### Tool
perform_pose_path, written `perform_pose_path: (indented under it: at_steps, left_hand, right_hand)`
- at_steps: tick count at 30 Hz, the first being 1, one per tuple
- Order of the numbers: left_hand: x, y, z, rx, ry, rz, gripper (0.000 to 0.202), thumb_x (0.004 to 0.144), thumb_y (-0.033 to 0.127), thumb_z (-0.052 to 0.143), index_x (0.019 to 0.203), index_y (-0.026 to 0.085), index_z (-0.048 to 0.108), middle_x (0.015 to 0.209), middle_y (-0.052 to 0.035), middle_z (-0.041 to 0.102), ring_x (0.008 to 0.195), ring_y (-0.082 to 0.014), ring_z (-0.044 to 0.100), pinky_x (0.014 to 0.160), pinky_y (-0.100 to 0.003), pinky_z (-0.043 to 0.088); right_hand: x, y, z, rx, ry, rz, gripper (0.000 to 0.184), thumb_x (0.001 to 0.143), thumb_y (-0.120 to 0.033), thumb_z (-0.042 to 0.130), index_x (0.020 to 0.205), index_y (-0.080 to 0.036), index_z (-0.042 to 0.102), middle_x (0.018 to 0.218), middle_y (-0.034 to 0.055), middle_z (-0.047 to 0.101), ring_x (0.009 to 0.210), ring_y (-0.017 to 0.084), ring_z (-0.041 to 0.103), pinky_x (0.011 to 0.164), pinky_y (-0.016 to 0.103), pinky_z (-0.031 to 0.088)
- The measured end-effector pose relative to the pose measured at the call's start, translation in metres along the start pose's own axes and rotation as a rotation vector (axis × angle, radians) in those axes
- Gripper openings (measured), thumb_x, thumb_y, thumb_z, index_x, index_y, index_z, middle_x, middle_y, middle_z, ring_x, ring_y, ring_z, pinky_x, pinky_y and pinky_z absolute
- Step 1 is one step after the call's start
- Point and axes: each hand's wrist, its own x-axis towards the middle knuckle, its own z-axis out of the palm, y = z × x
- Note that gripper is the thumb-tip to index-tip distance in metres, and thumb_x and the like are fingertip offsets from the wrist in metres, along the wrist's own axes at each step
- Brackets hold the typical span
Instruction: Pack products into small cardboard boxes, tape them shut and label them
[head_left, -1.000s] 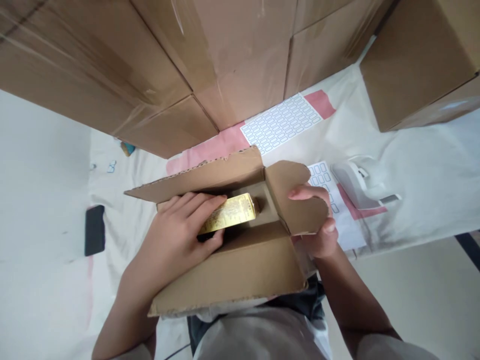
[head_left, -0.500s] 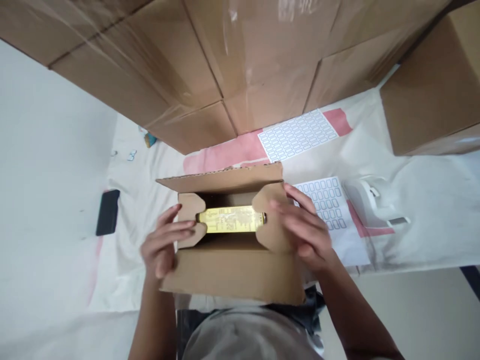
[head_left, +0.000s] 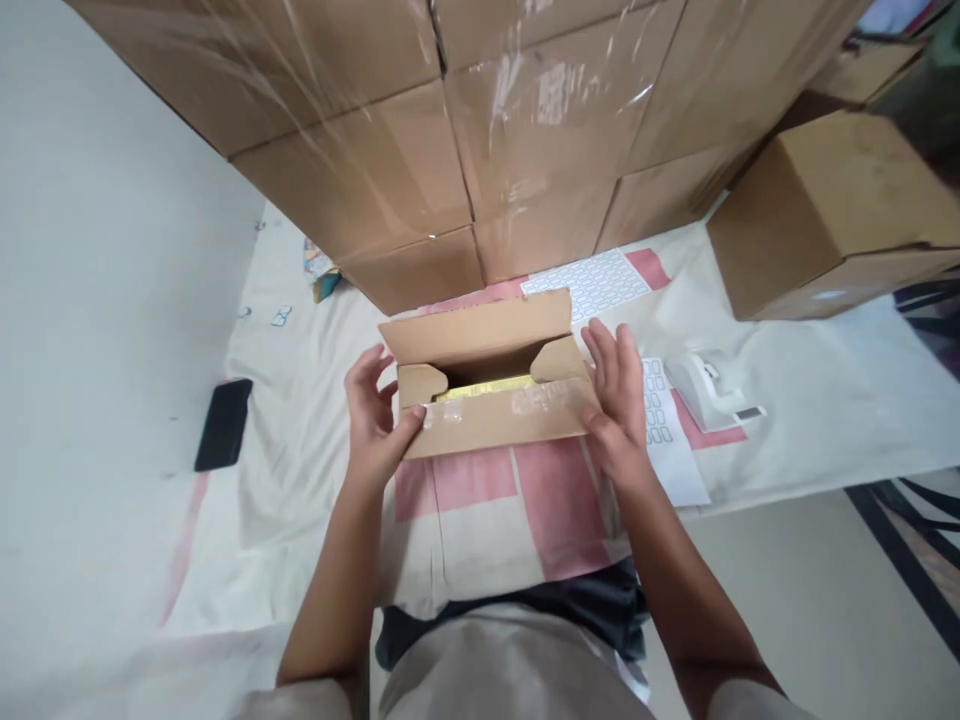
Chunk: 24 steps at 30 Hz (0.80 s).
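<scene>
A small cardboard box stands in front of me, its top open. Its back flap is raised and its front flap leans toward me with clear tape on it. The two side flaps are folded inward over a yellow printed pack, mostly hidden inside. At the left end, my left hand grips the box, thumb on the front flap's corner and fingers behind the side. My right hand holds the opposite end, thumb against the front flap's right edge, fingers extended up along the side.
Tape-wrapped cartons are stacked behind the box. Label sheets lie beyond it and to the right, near a white tape dispenser. Another carton stands at the right. A black phone lies at the left.
The front flap has come up from hanging toward me and now partly covers the opening. Both thumbs have moved onto it. The box appears farther from my body.
</scene>
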Motion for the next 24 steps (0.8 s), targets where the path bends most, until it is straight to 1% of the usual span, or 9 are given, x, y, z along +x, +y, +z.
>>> perform_pose_path:
  at_steps: [1, 3, 5, 8, 11, 16, 18, 20, 24]
  left_hand:
    - [0.004, -0.002, 0.001, -0.005, -0.054, 0.010, 0.079, 0.099, 0.068, 0.053, 0.161, 0.037, 0.015, 0.165, -0.0182, 0.039, 0.149, -0.0272, 0.052, 0.104, -0.043, 0.058]
    - [0.010, -0.004, -0.003, -0.022, -0.096, 0.047, 0.088, 0.100, 0.069, 0.048, 0.165, 0.036, -0.001, 0.158, -0.0178, 0.048, 0.141, -0.0246, 0.059, 0.104, -0.040, 0.058]
    - [0.013, -0.003, -0.013, -0.030, -0.132, 0.108, 0.076, 0.102, 0.063, 0.052, 0.164, 0.032, 0.021, 0.138, -0.0132, 0.063, 0.131, -0.0242, 0.065, 0.107, -0.042, 0.057]
    - [0.013, 0.011, -0.034, 0.057, -0.250, 0.219, 0.039, 0.102, 0.047, 0.059, 0.136, 0.028, 0.065, 0.131, -0.0112, 0.068, 0.131, -0.0268, 0.065, 0.113, -0.047, 0.053]
    - [0.006, 0.040, -0.039, 0.338, -0.316, 0.304, 0.042, 0.098, 0.051, 0.068, 0.134, 0.028, 0.070, 0.141, -0.0141, 0.065, 0.142, -0.0360, 0.057, 0.120, -0.061, 0.043]
    - [-0.010, 0.081, -0.003, 0.581, -0.405, 0.408, 0.063, 0.096, 0.053, 0.069, 0.150, 0.021, 0.060, 0.156, -0.0246, 0.056, 0.146, -0.0463, 0.051, 0.121, -0.072, 0.035]
    - [-0.014, 0.085, 0.008, 0.579, -0.393, 0.427, 0.060, 0.100, 0.046, 0.063, 0.154, 0.019, 0.055, 0.156, -0.0261, 0.056, 0.141, -0.0462, 0.055, 0.119, -0.073, 0.035]
    - [-0.014, 0.084, 0.011, 0.608, -0.374, 0.433, 0.062, 0.101, 0.045, 0.060, 0.157, 0.020, 0.051, 0.153, -0.0262, 0.058, 0.133, -0.0476, 0.060, 0.117, -0.076, 0.034]
    - [-0.004, 0.081, 0.009, 0.621, -0.379, 0.510, 0.066, 0.098, 0.044, 0.065, 0.159, 0.028, 0.047, 0.140, -0.0225, 0.065, 0.120, -0.0468, 0.064, 0.112, -0.077, 0.037]
  right_hand:
    - [0.001, -0.002, 0.002, 0.009, -0.026, 0.037, 0.077, 0.101, -0.048, 0.059, 0.169, -0.044, 0.025, 0.179, -0.0022, 0.029, 0.166, 0.031, 0.027, 0.133, 0.061, 0.031]
    - [0.004, -0.002, 0.004, 0.006, -0.053, 0.052, 0.076, 0.100, -0.051, 0.058, 0.169, -0.041, 0.028, 0.176, -0.0006, 0.035, 0.165, 0.030, 0.029, 0.134, 0.058, 0.028]
    - [0.009, 0.001, 0.004, -0.013, -0.011, -0.015, 0.067, 0.098, -0.054, 0.058, 0.162, -0.040, 0.044, 0.165, 0.0011, 0.050, 0.159, 0.031, 0.040, 0.133, 0.056, 0.031]
    - [0.014, 0.007, 0.005, -0.129, 0.039, -0.130, 0.041, 0.099, -0.053, 0.056, 0.132, -0.038, 0.073, 0.147, 0.0023, 0.063, 0.146, 0.032, 0.054, 0.128, 0.057, 0.037]
    - [0.015, 0.010, 0.010, -0.229, 0.061, -0.183, 0.036, 0.102, -0.049, 0.050, 0.114, -0.036, 0.081, 0.142, 0.0030, 0.066, 0.142, 0.031, 0.057, 0.126, 0.059, 0.039]
    - [0.009, -0.001, 0.012, -0.282, 0.060, -0.157, 0.040, 0.104, -0.057, 0.049, 0.116, -0.035, 0.081, 0.144, 0.0047, 0.068, 0.144, 0.030, 0.057, 0.127, 0.059, 0.039]
    - [0.003, -0.011, -0.006, -0.256, -0.038, -0.061, 0.040, 0.104, -0.057, 0.052, 0.118, -0.033, 0.080, 0.147, 0.0059, 0.068, 0.145, 0.030, 0.057, 0.124, 0.056, 0.041]
    - [-0.008, -0.023, -0.041, -0.242, -0.012, 0.007, 0.037, 0.103, -0.055, 0.056, 0.118, -0.031, 0.080, 0.143, 0.0075, 0.071, 0.141, 0.030, 0.061, 0.116, 0.052, 0.048]
    - [-0.031, -0.048, -0.132, -0.480, 0.530, 0.068, 0.033, 0.096, -0.052, 0.058, 0.102, -0.025, 0.076, 0.121, 0.0090, 0.076, 0.115, 0.026, 0.069, 0.093, 0.039, 0.055]
